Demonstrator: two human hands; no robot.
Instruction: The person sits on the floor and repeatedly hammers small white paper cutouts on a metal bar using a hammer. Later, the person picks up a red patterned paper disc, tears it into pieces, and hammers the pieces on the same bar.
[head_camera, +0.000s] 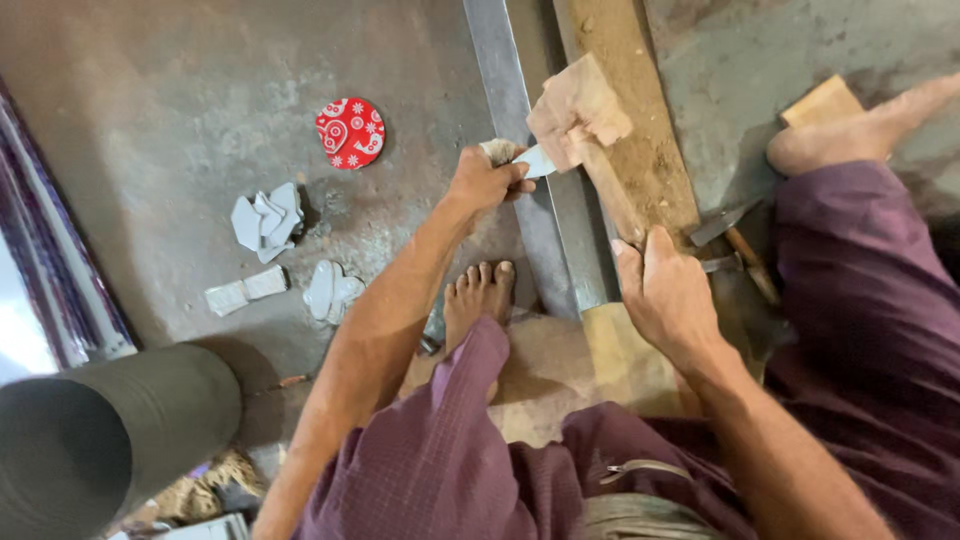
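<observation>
My left hand (488, 180) is closed around a small scraper or chisel (532, 162) with a cloth-wrapped grip; its pale blade touches a carved wooden piece (580, 105). My right hand (668, 290) grips the narrow handle-like lower part of that wooden piece (612, 195) and holds it tilted over a long wooden plank (650, 150). I sit low in purple trousers, with my left foot (478, 300) on the floor beside a grey metal bar (520, 130).
A red round patterned lid (350, 132) and several pale broken shards (268, 220) lie on the grey floor. A hammer (738, 240) rests by my right leg. A dark cylinder (100, 440) stands lower left. A wooden block (822, 102) lies near my right foot (860, 130).
</observation>
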